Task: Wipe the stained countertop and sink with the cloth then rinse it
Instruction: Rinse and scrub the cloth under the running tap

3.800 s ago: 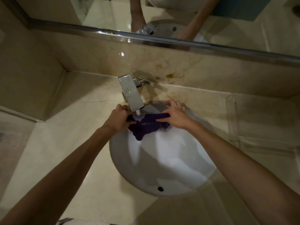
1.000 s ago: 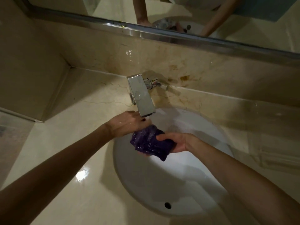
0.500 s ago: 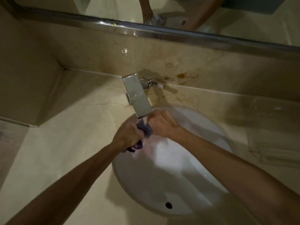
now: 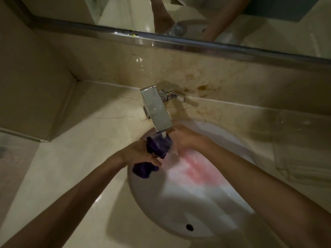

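Both hands, left [image 4: 141, 153] and right [image 4: 184, 138], clench the cloth [image 4: 158, 146] under the tap [image 4: 156, 111]; harder wringing could spray tinted water from the sink [image 4: 179, 208] onto the countertop [image 4: 71, 158].

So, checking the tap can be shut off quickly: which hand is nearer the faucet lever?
Right. The right hand sits under the spout, just below the faucet lever; the left hand grips the purple cloth lower and further left.

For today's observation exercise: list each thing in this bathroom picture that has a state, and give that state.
Square chrome tap: running.
Purple cloth: wet, bunched under the stream.
White round sink: pinkish water streaking it.
Left hand: gripping cloth.
Right hand: gripping cloth.
Beige marble backsplash: brown-stained.
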A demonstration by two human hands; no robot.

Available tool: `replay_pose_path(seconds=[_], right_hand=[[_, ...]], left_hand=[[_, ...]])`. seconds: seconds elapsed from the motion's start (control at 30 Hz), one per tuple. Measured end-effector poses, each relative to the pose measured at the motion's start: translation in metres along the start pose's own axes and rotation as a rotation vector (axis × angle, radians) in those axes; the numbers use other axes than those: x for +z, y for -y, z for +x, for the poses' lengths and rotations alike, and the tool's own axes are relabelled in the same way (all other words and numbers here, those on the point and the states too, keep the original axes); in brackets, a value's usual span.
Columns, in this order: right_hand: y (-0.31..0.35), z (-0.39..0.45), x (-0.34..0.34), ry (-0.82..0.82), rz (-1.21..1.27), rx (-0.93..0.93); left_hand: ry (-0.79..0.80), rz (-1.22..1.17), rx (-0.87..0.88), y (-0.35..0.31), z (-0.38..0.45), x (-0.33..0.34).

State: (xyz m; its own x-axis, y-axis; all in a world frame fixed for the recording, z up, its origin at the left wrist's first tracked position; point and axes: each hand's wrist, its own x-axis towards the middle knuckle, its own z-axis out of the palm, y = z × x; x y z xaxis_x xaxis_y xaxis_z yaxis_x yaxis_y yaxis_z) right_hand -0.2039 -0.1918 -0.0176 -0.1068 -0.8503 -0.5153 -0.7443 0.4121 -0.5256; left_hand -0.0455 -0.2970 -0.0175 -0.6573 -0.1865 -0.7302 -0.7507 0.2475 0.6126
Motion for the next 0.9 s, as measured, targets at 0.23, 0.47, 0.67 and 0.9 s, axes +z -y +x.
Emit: replay_pose_path(seconds=[0.23,0.47,0.67,0.9], right_hand=[[0.008,0.003,-0.005,0.052,-0.005,-0.040],[-0.009,-0.015,-0.003,-0.095,0.339,0.068],[-0.018,-0.032,-0.005,-0.130,0.587,0.057],[-0.043,-0.043,0.013,-0.266,1.404,0.250]], left_hand=[[-0.206,0.114,0.149,0.000,-0.001,-0.005],[-0.561,0.386,0.296,0.006,0.022,0.045],[-0.529,-0.086,0.239,0.009,0.030,0.065],[-0.564,0.399,0.547,0.022,0.031,0.033]])
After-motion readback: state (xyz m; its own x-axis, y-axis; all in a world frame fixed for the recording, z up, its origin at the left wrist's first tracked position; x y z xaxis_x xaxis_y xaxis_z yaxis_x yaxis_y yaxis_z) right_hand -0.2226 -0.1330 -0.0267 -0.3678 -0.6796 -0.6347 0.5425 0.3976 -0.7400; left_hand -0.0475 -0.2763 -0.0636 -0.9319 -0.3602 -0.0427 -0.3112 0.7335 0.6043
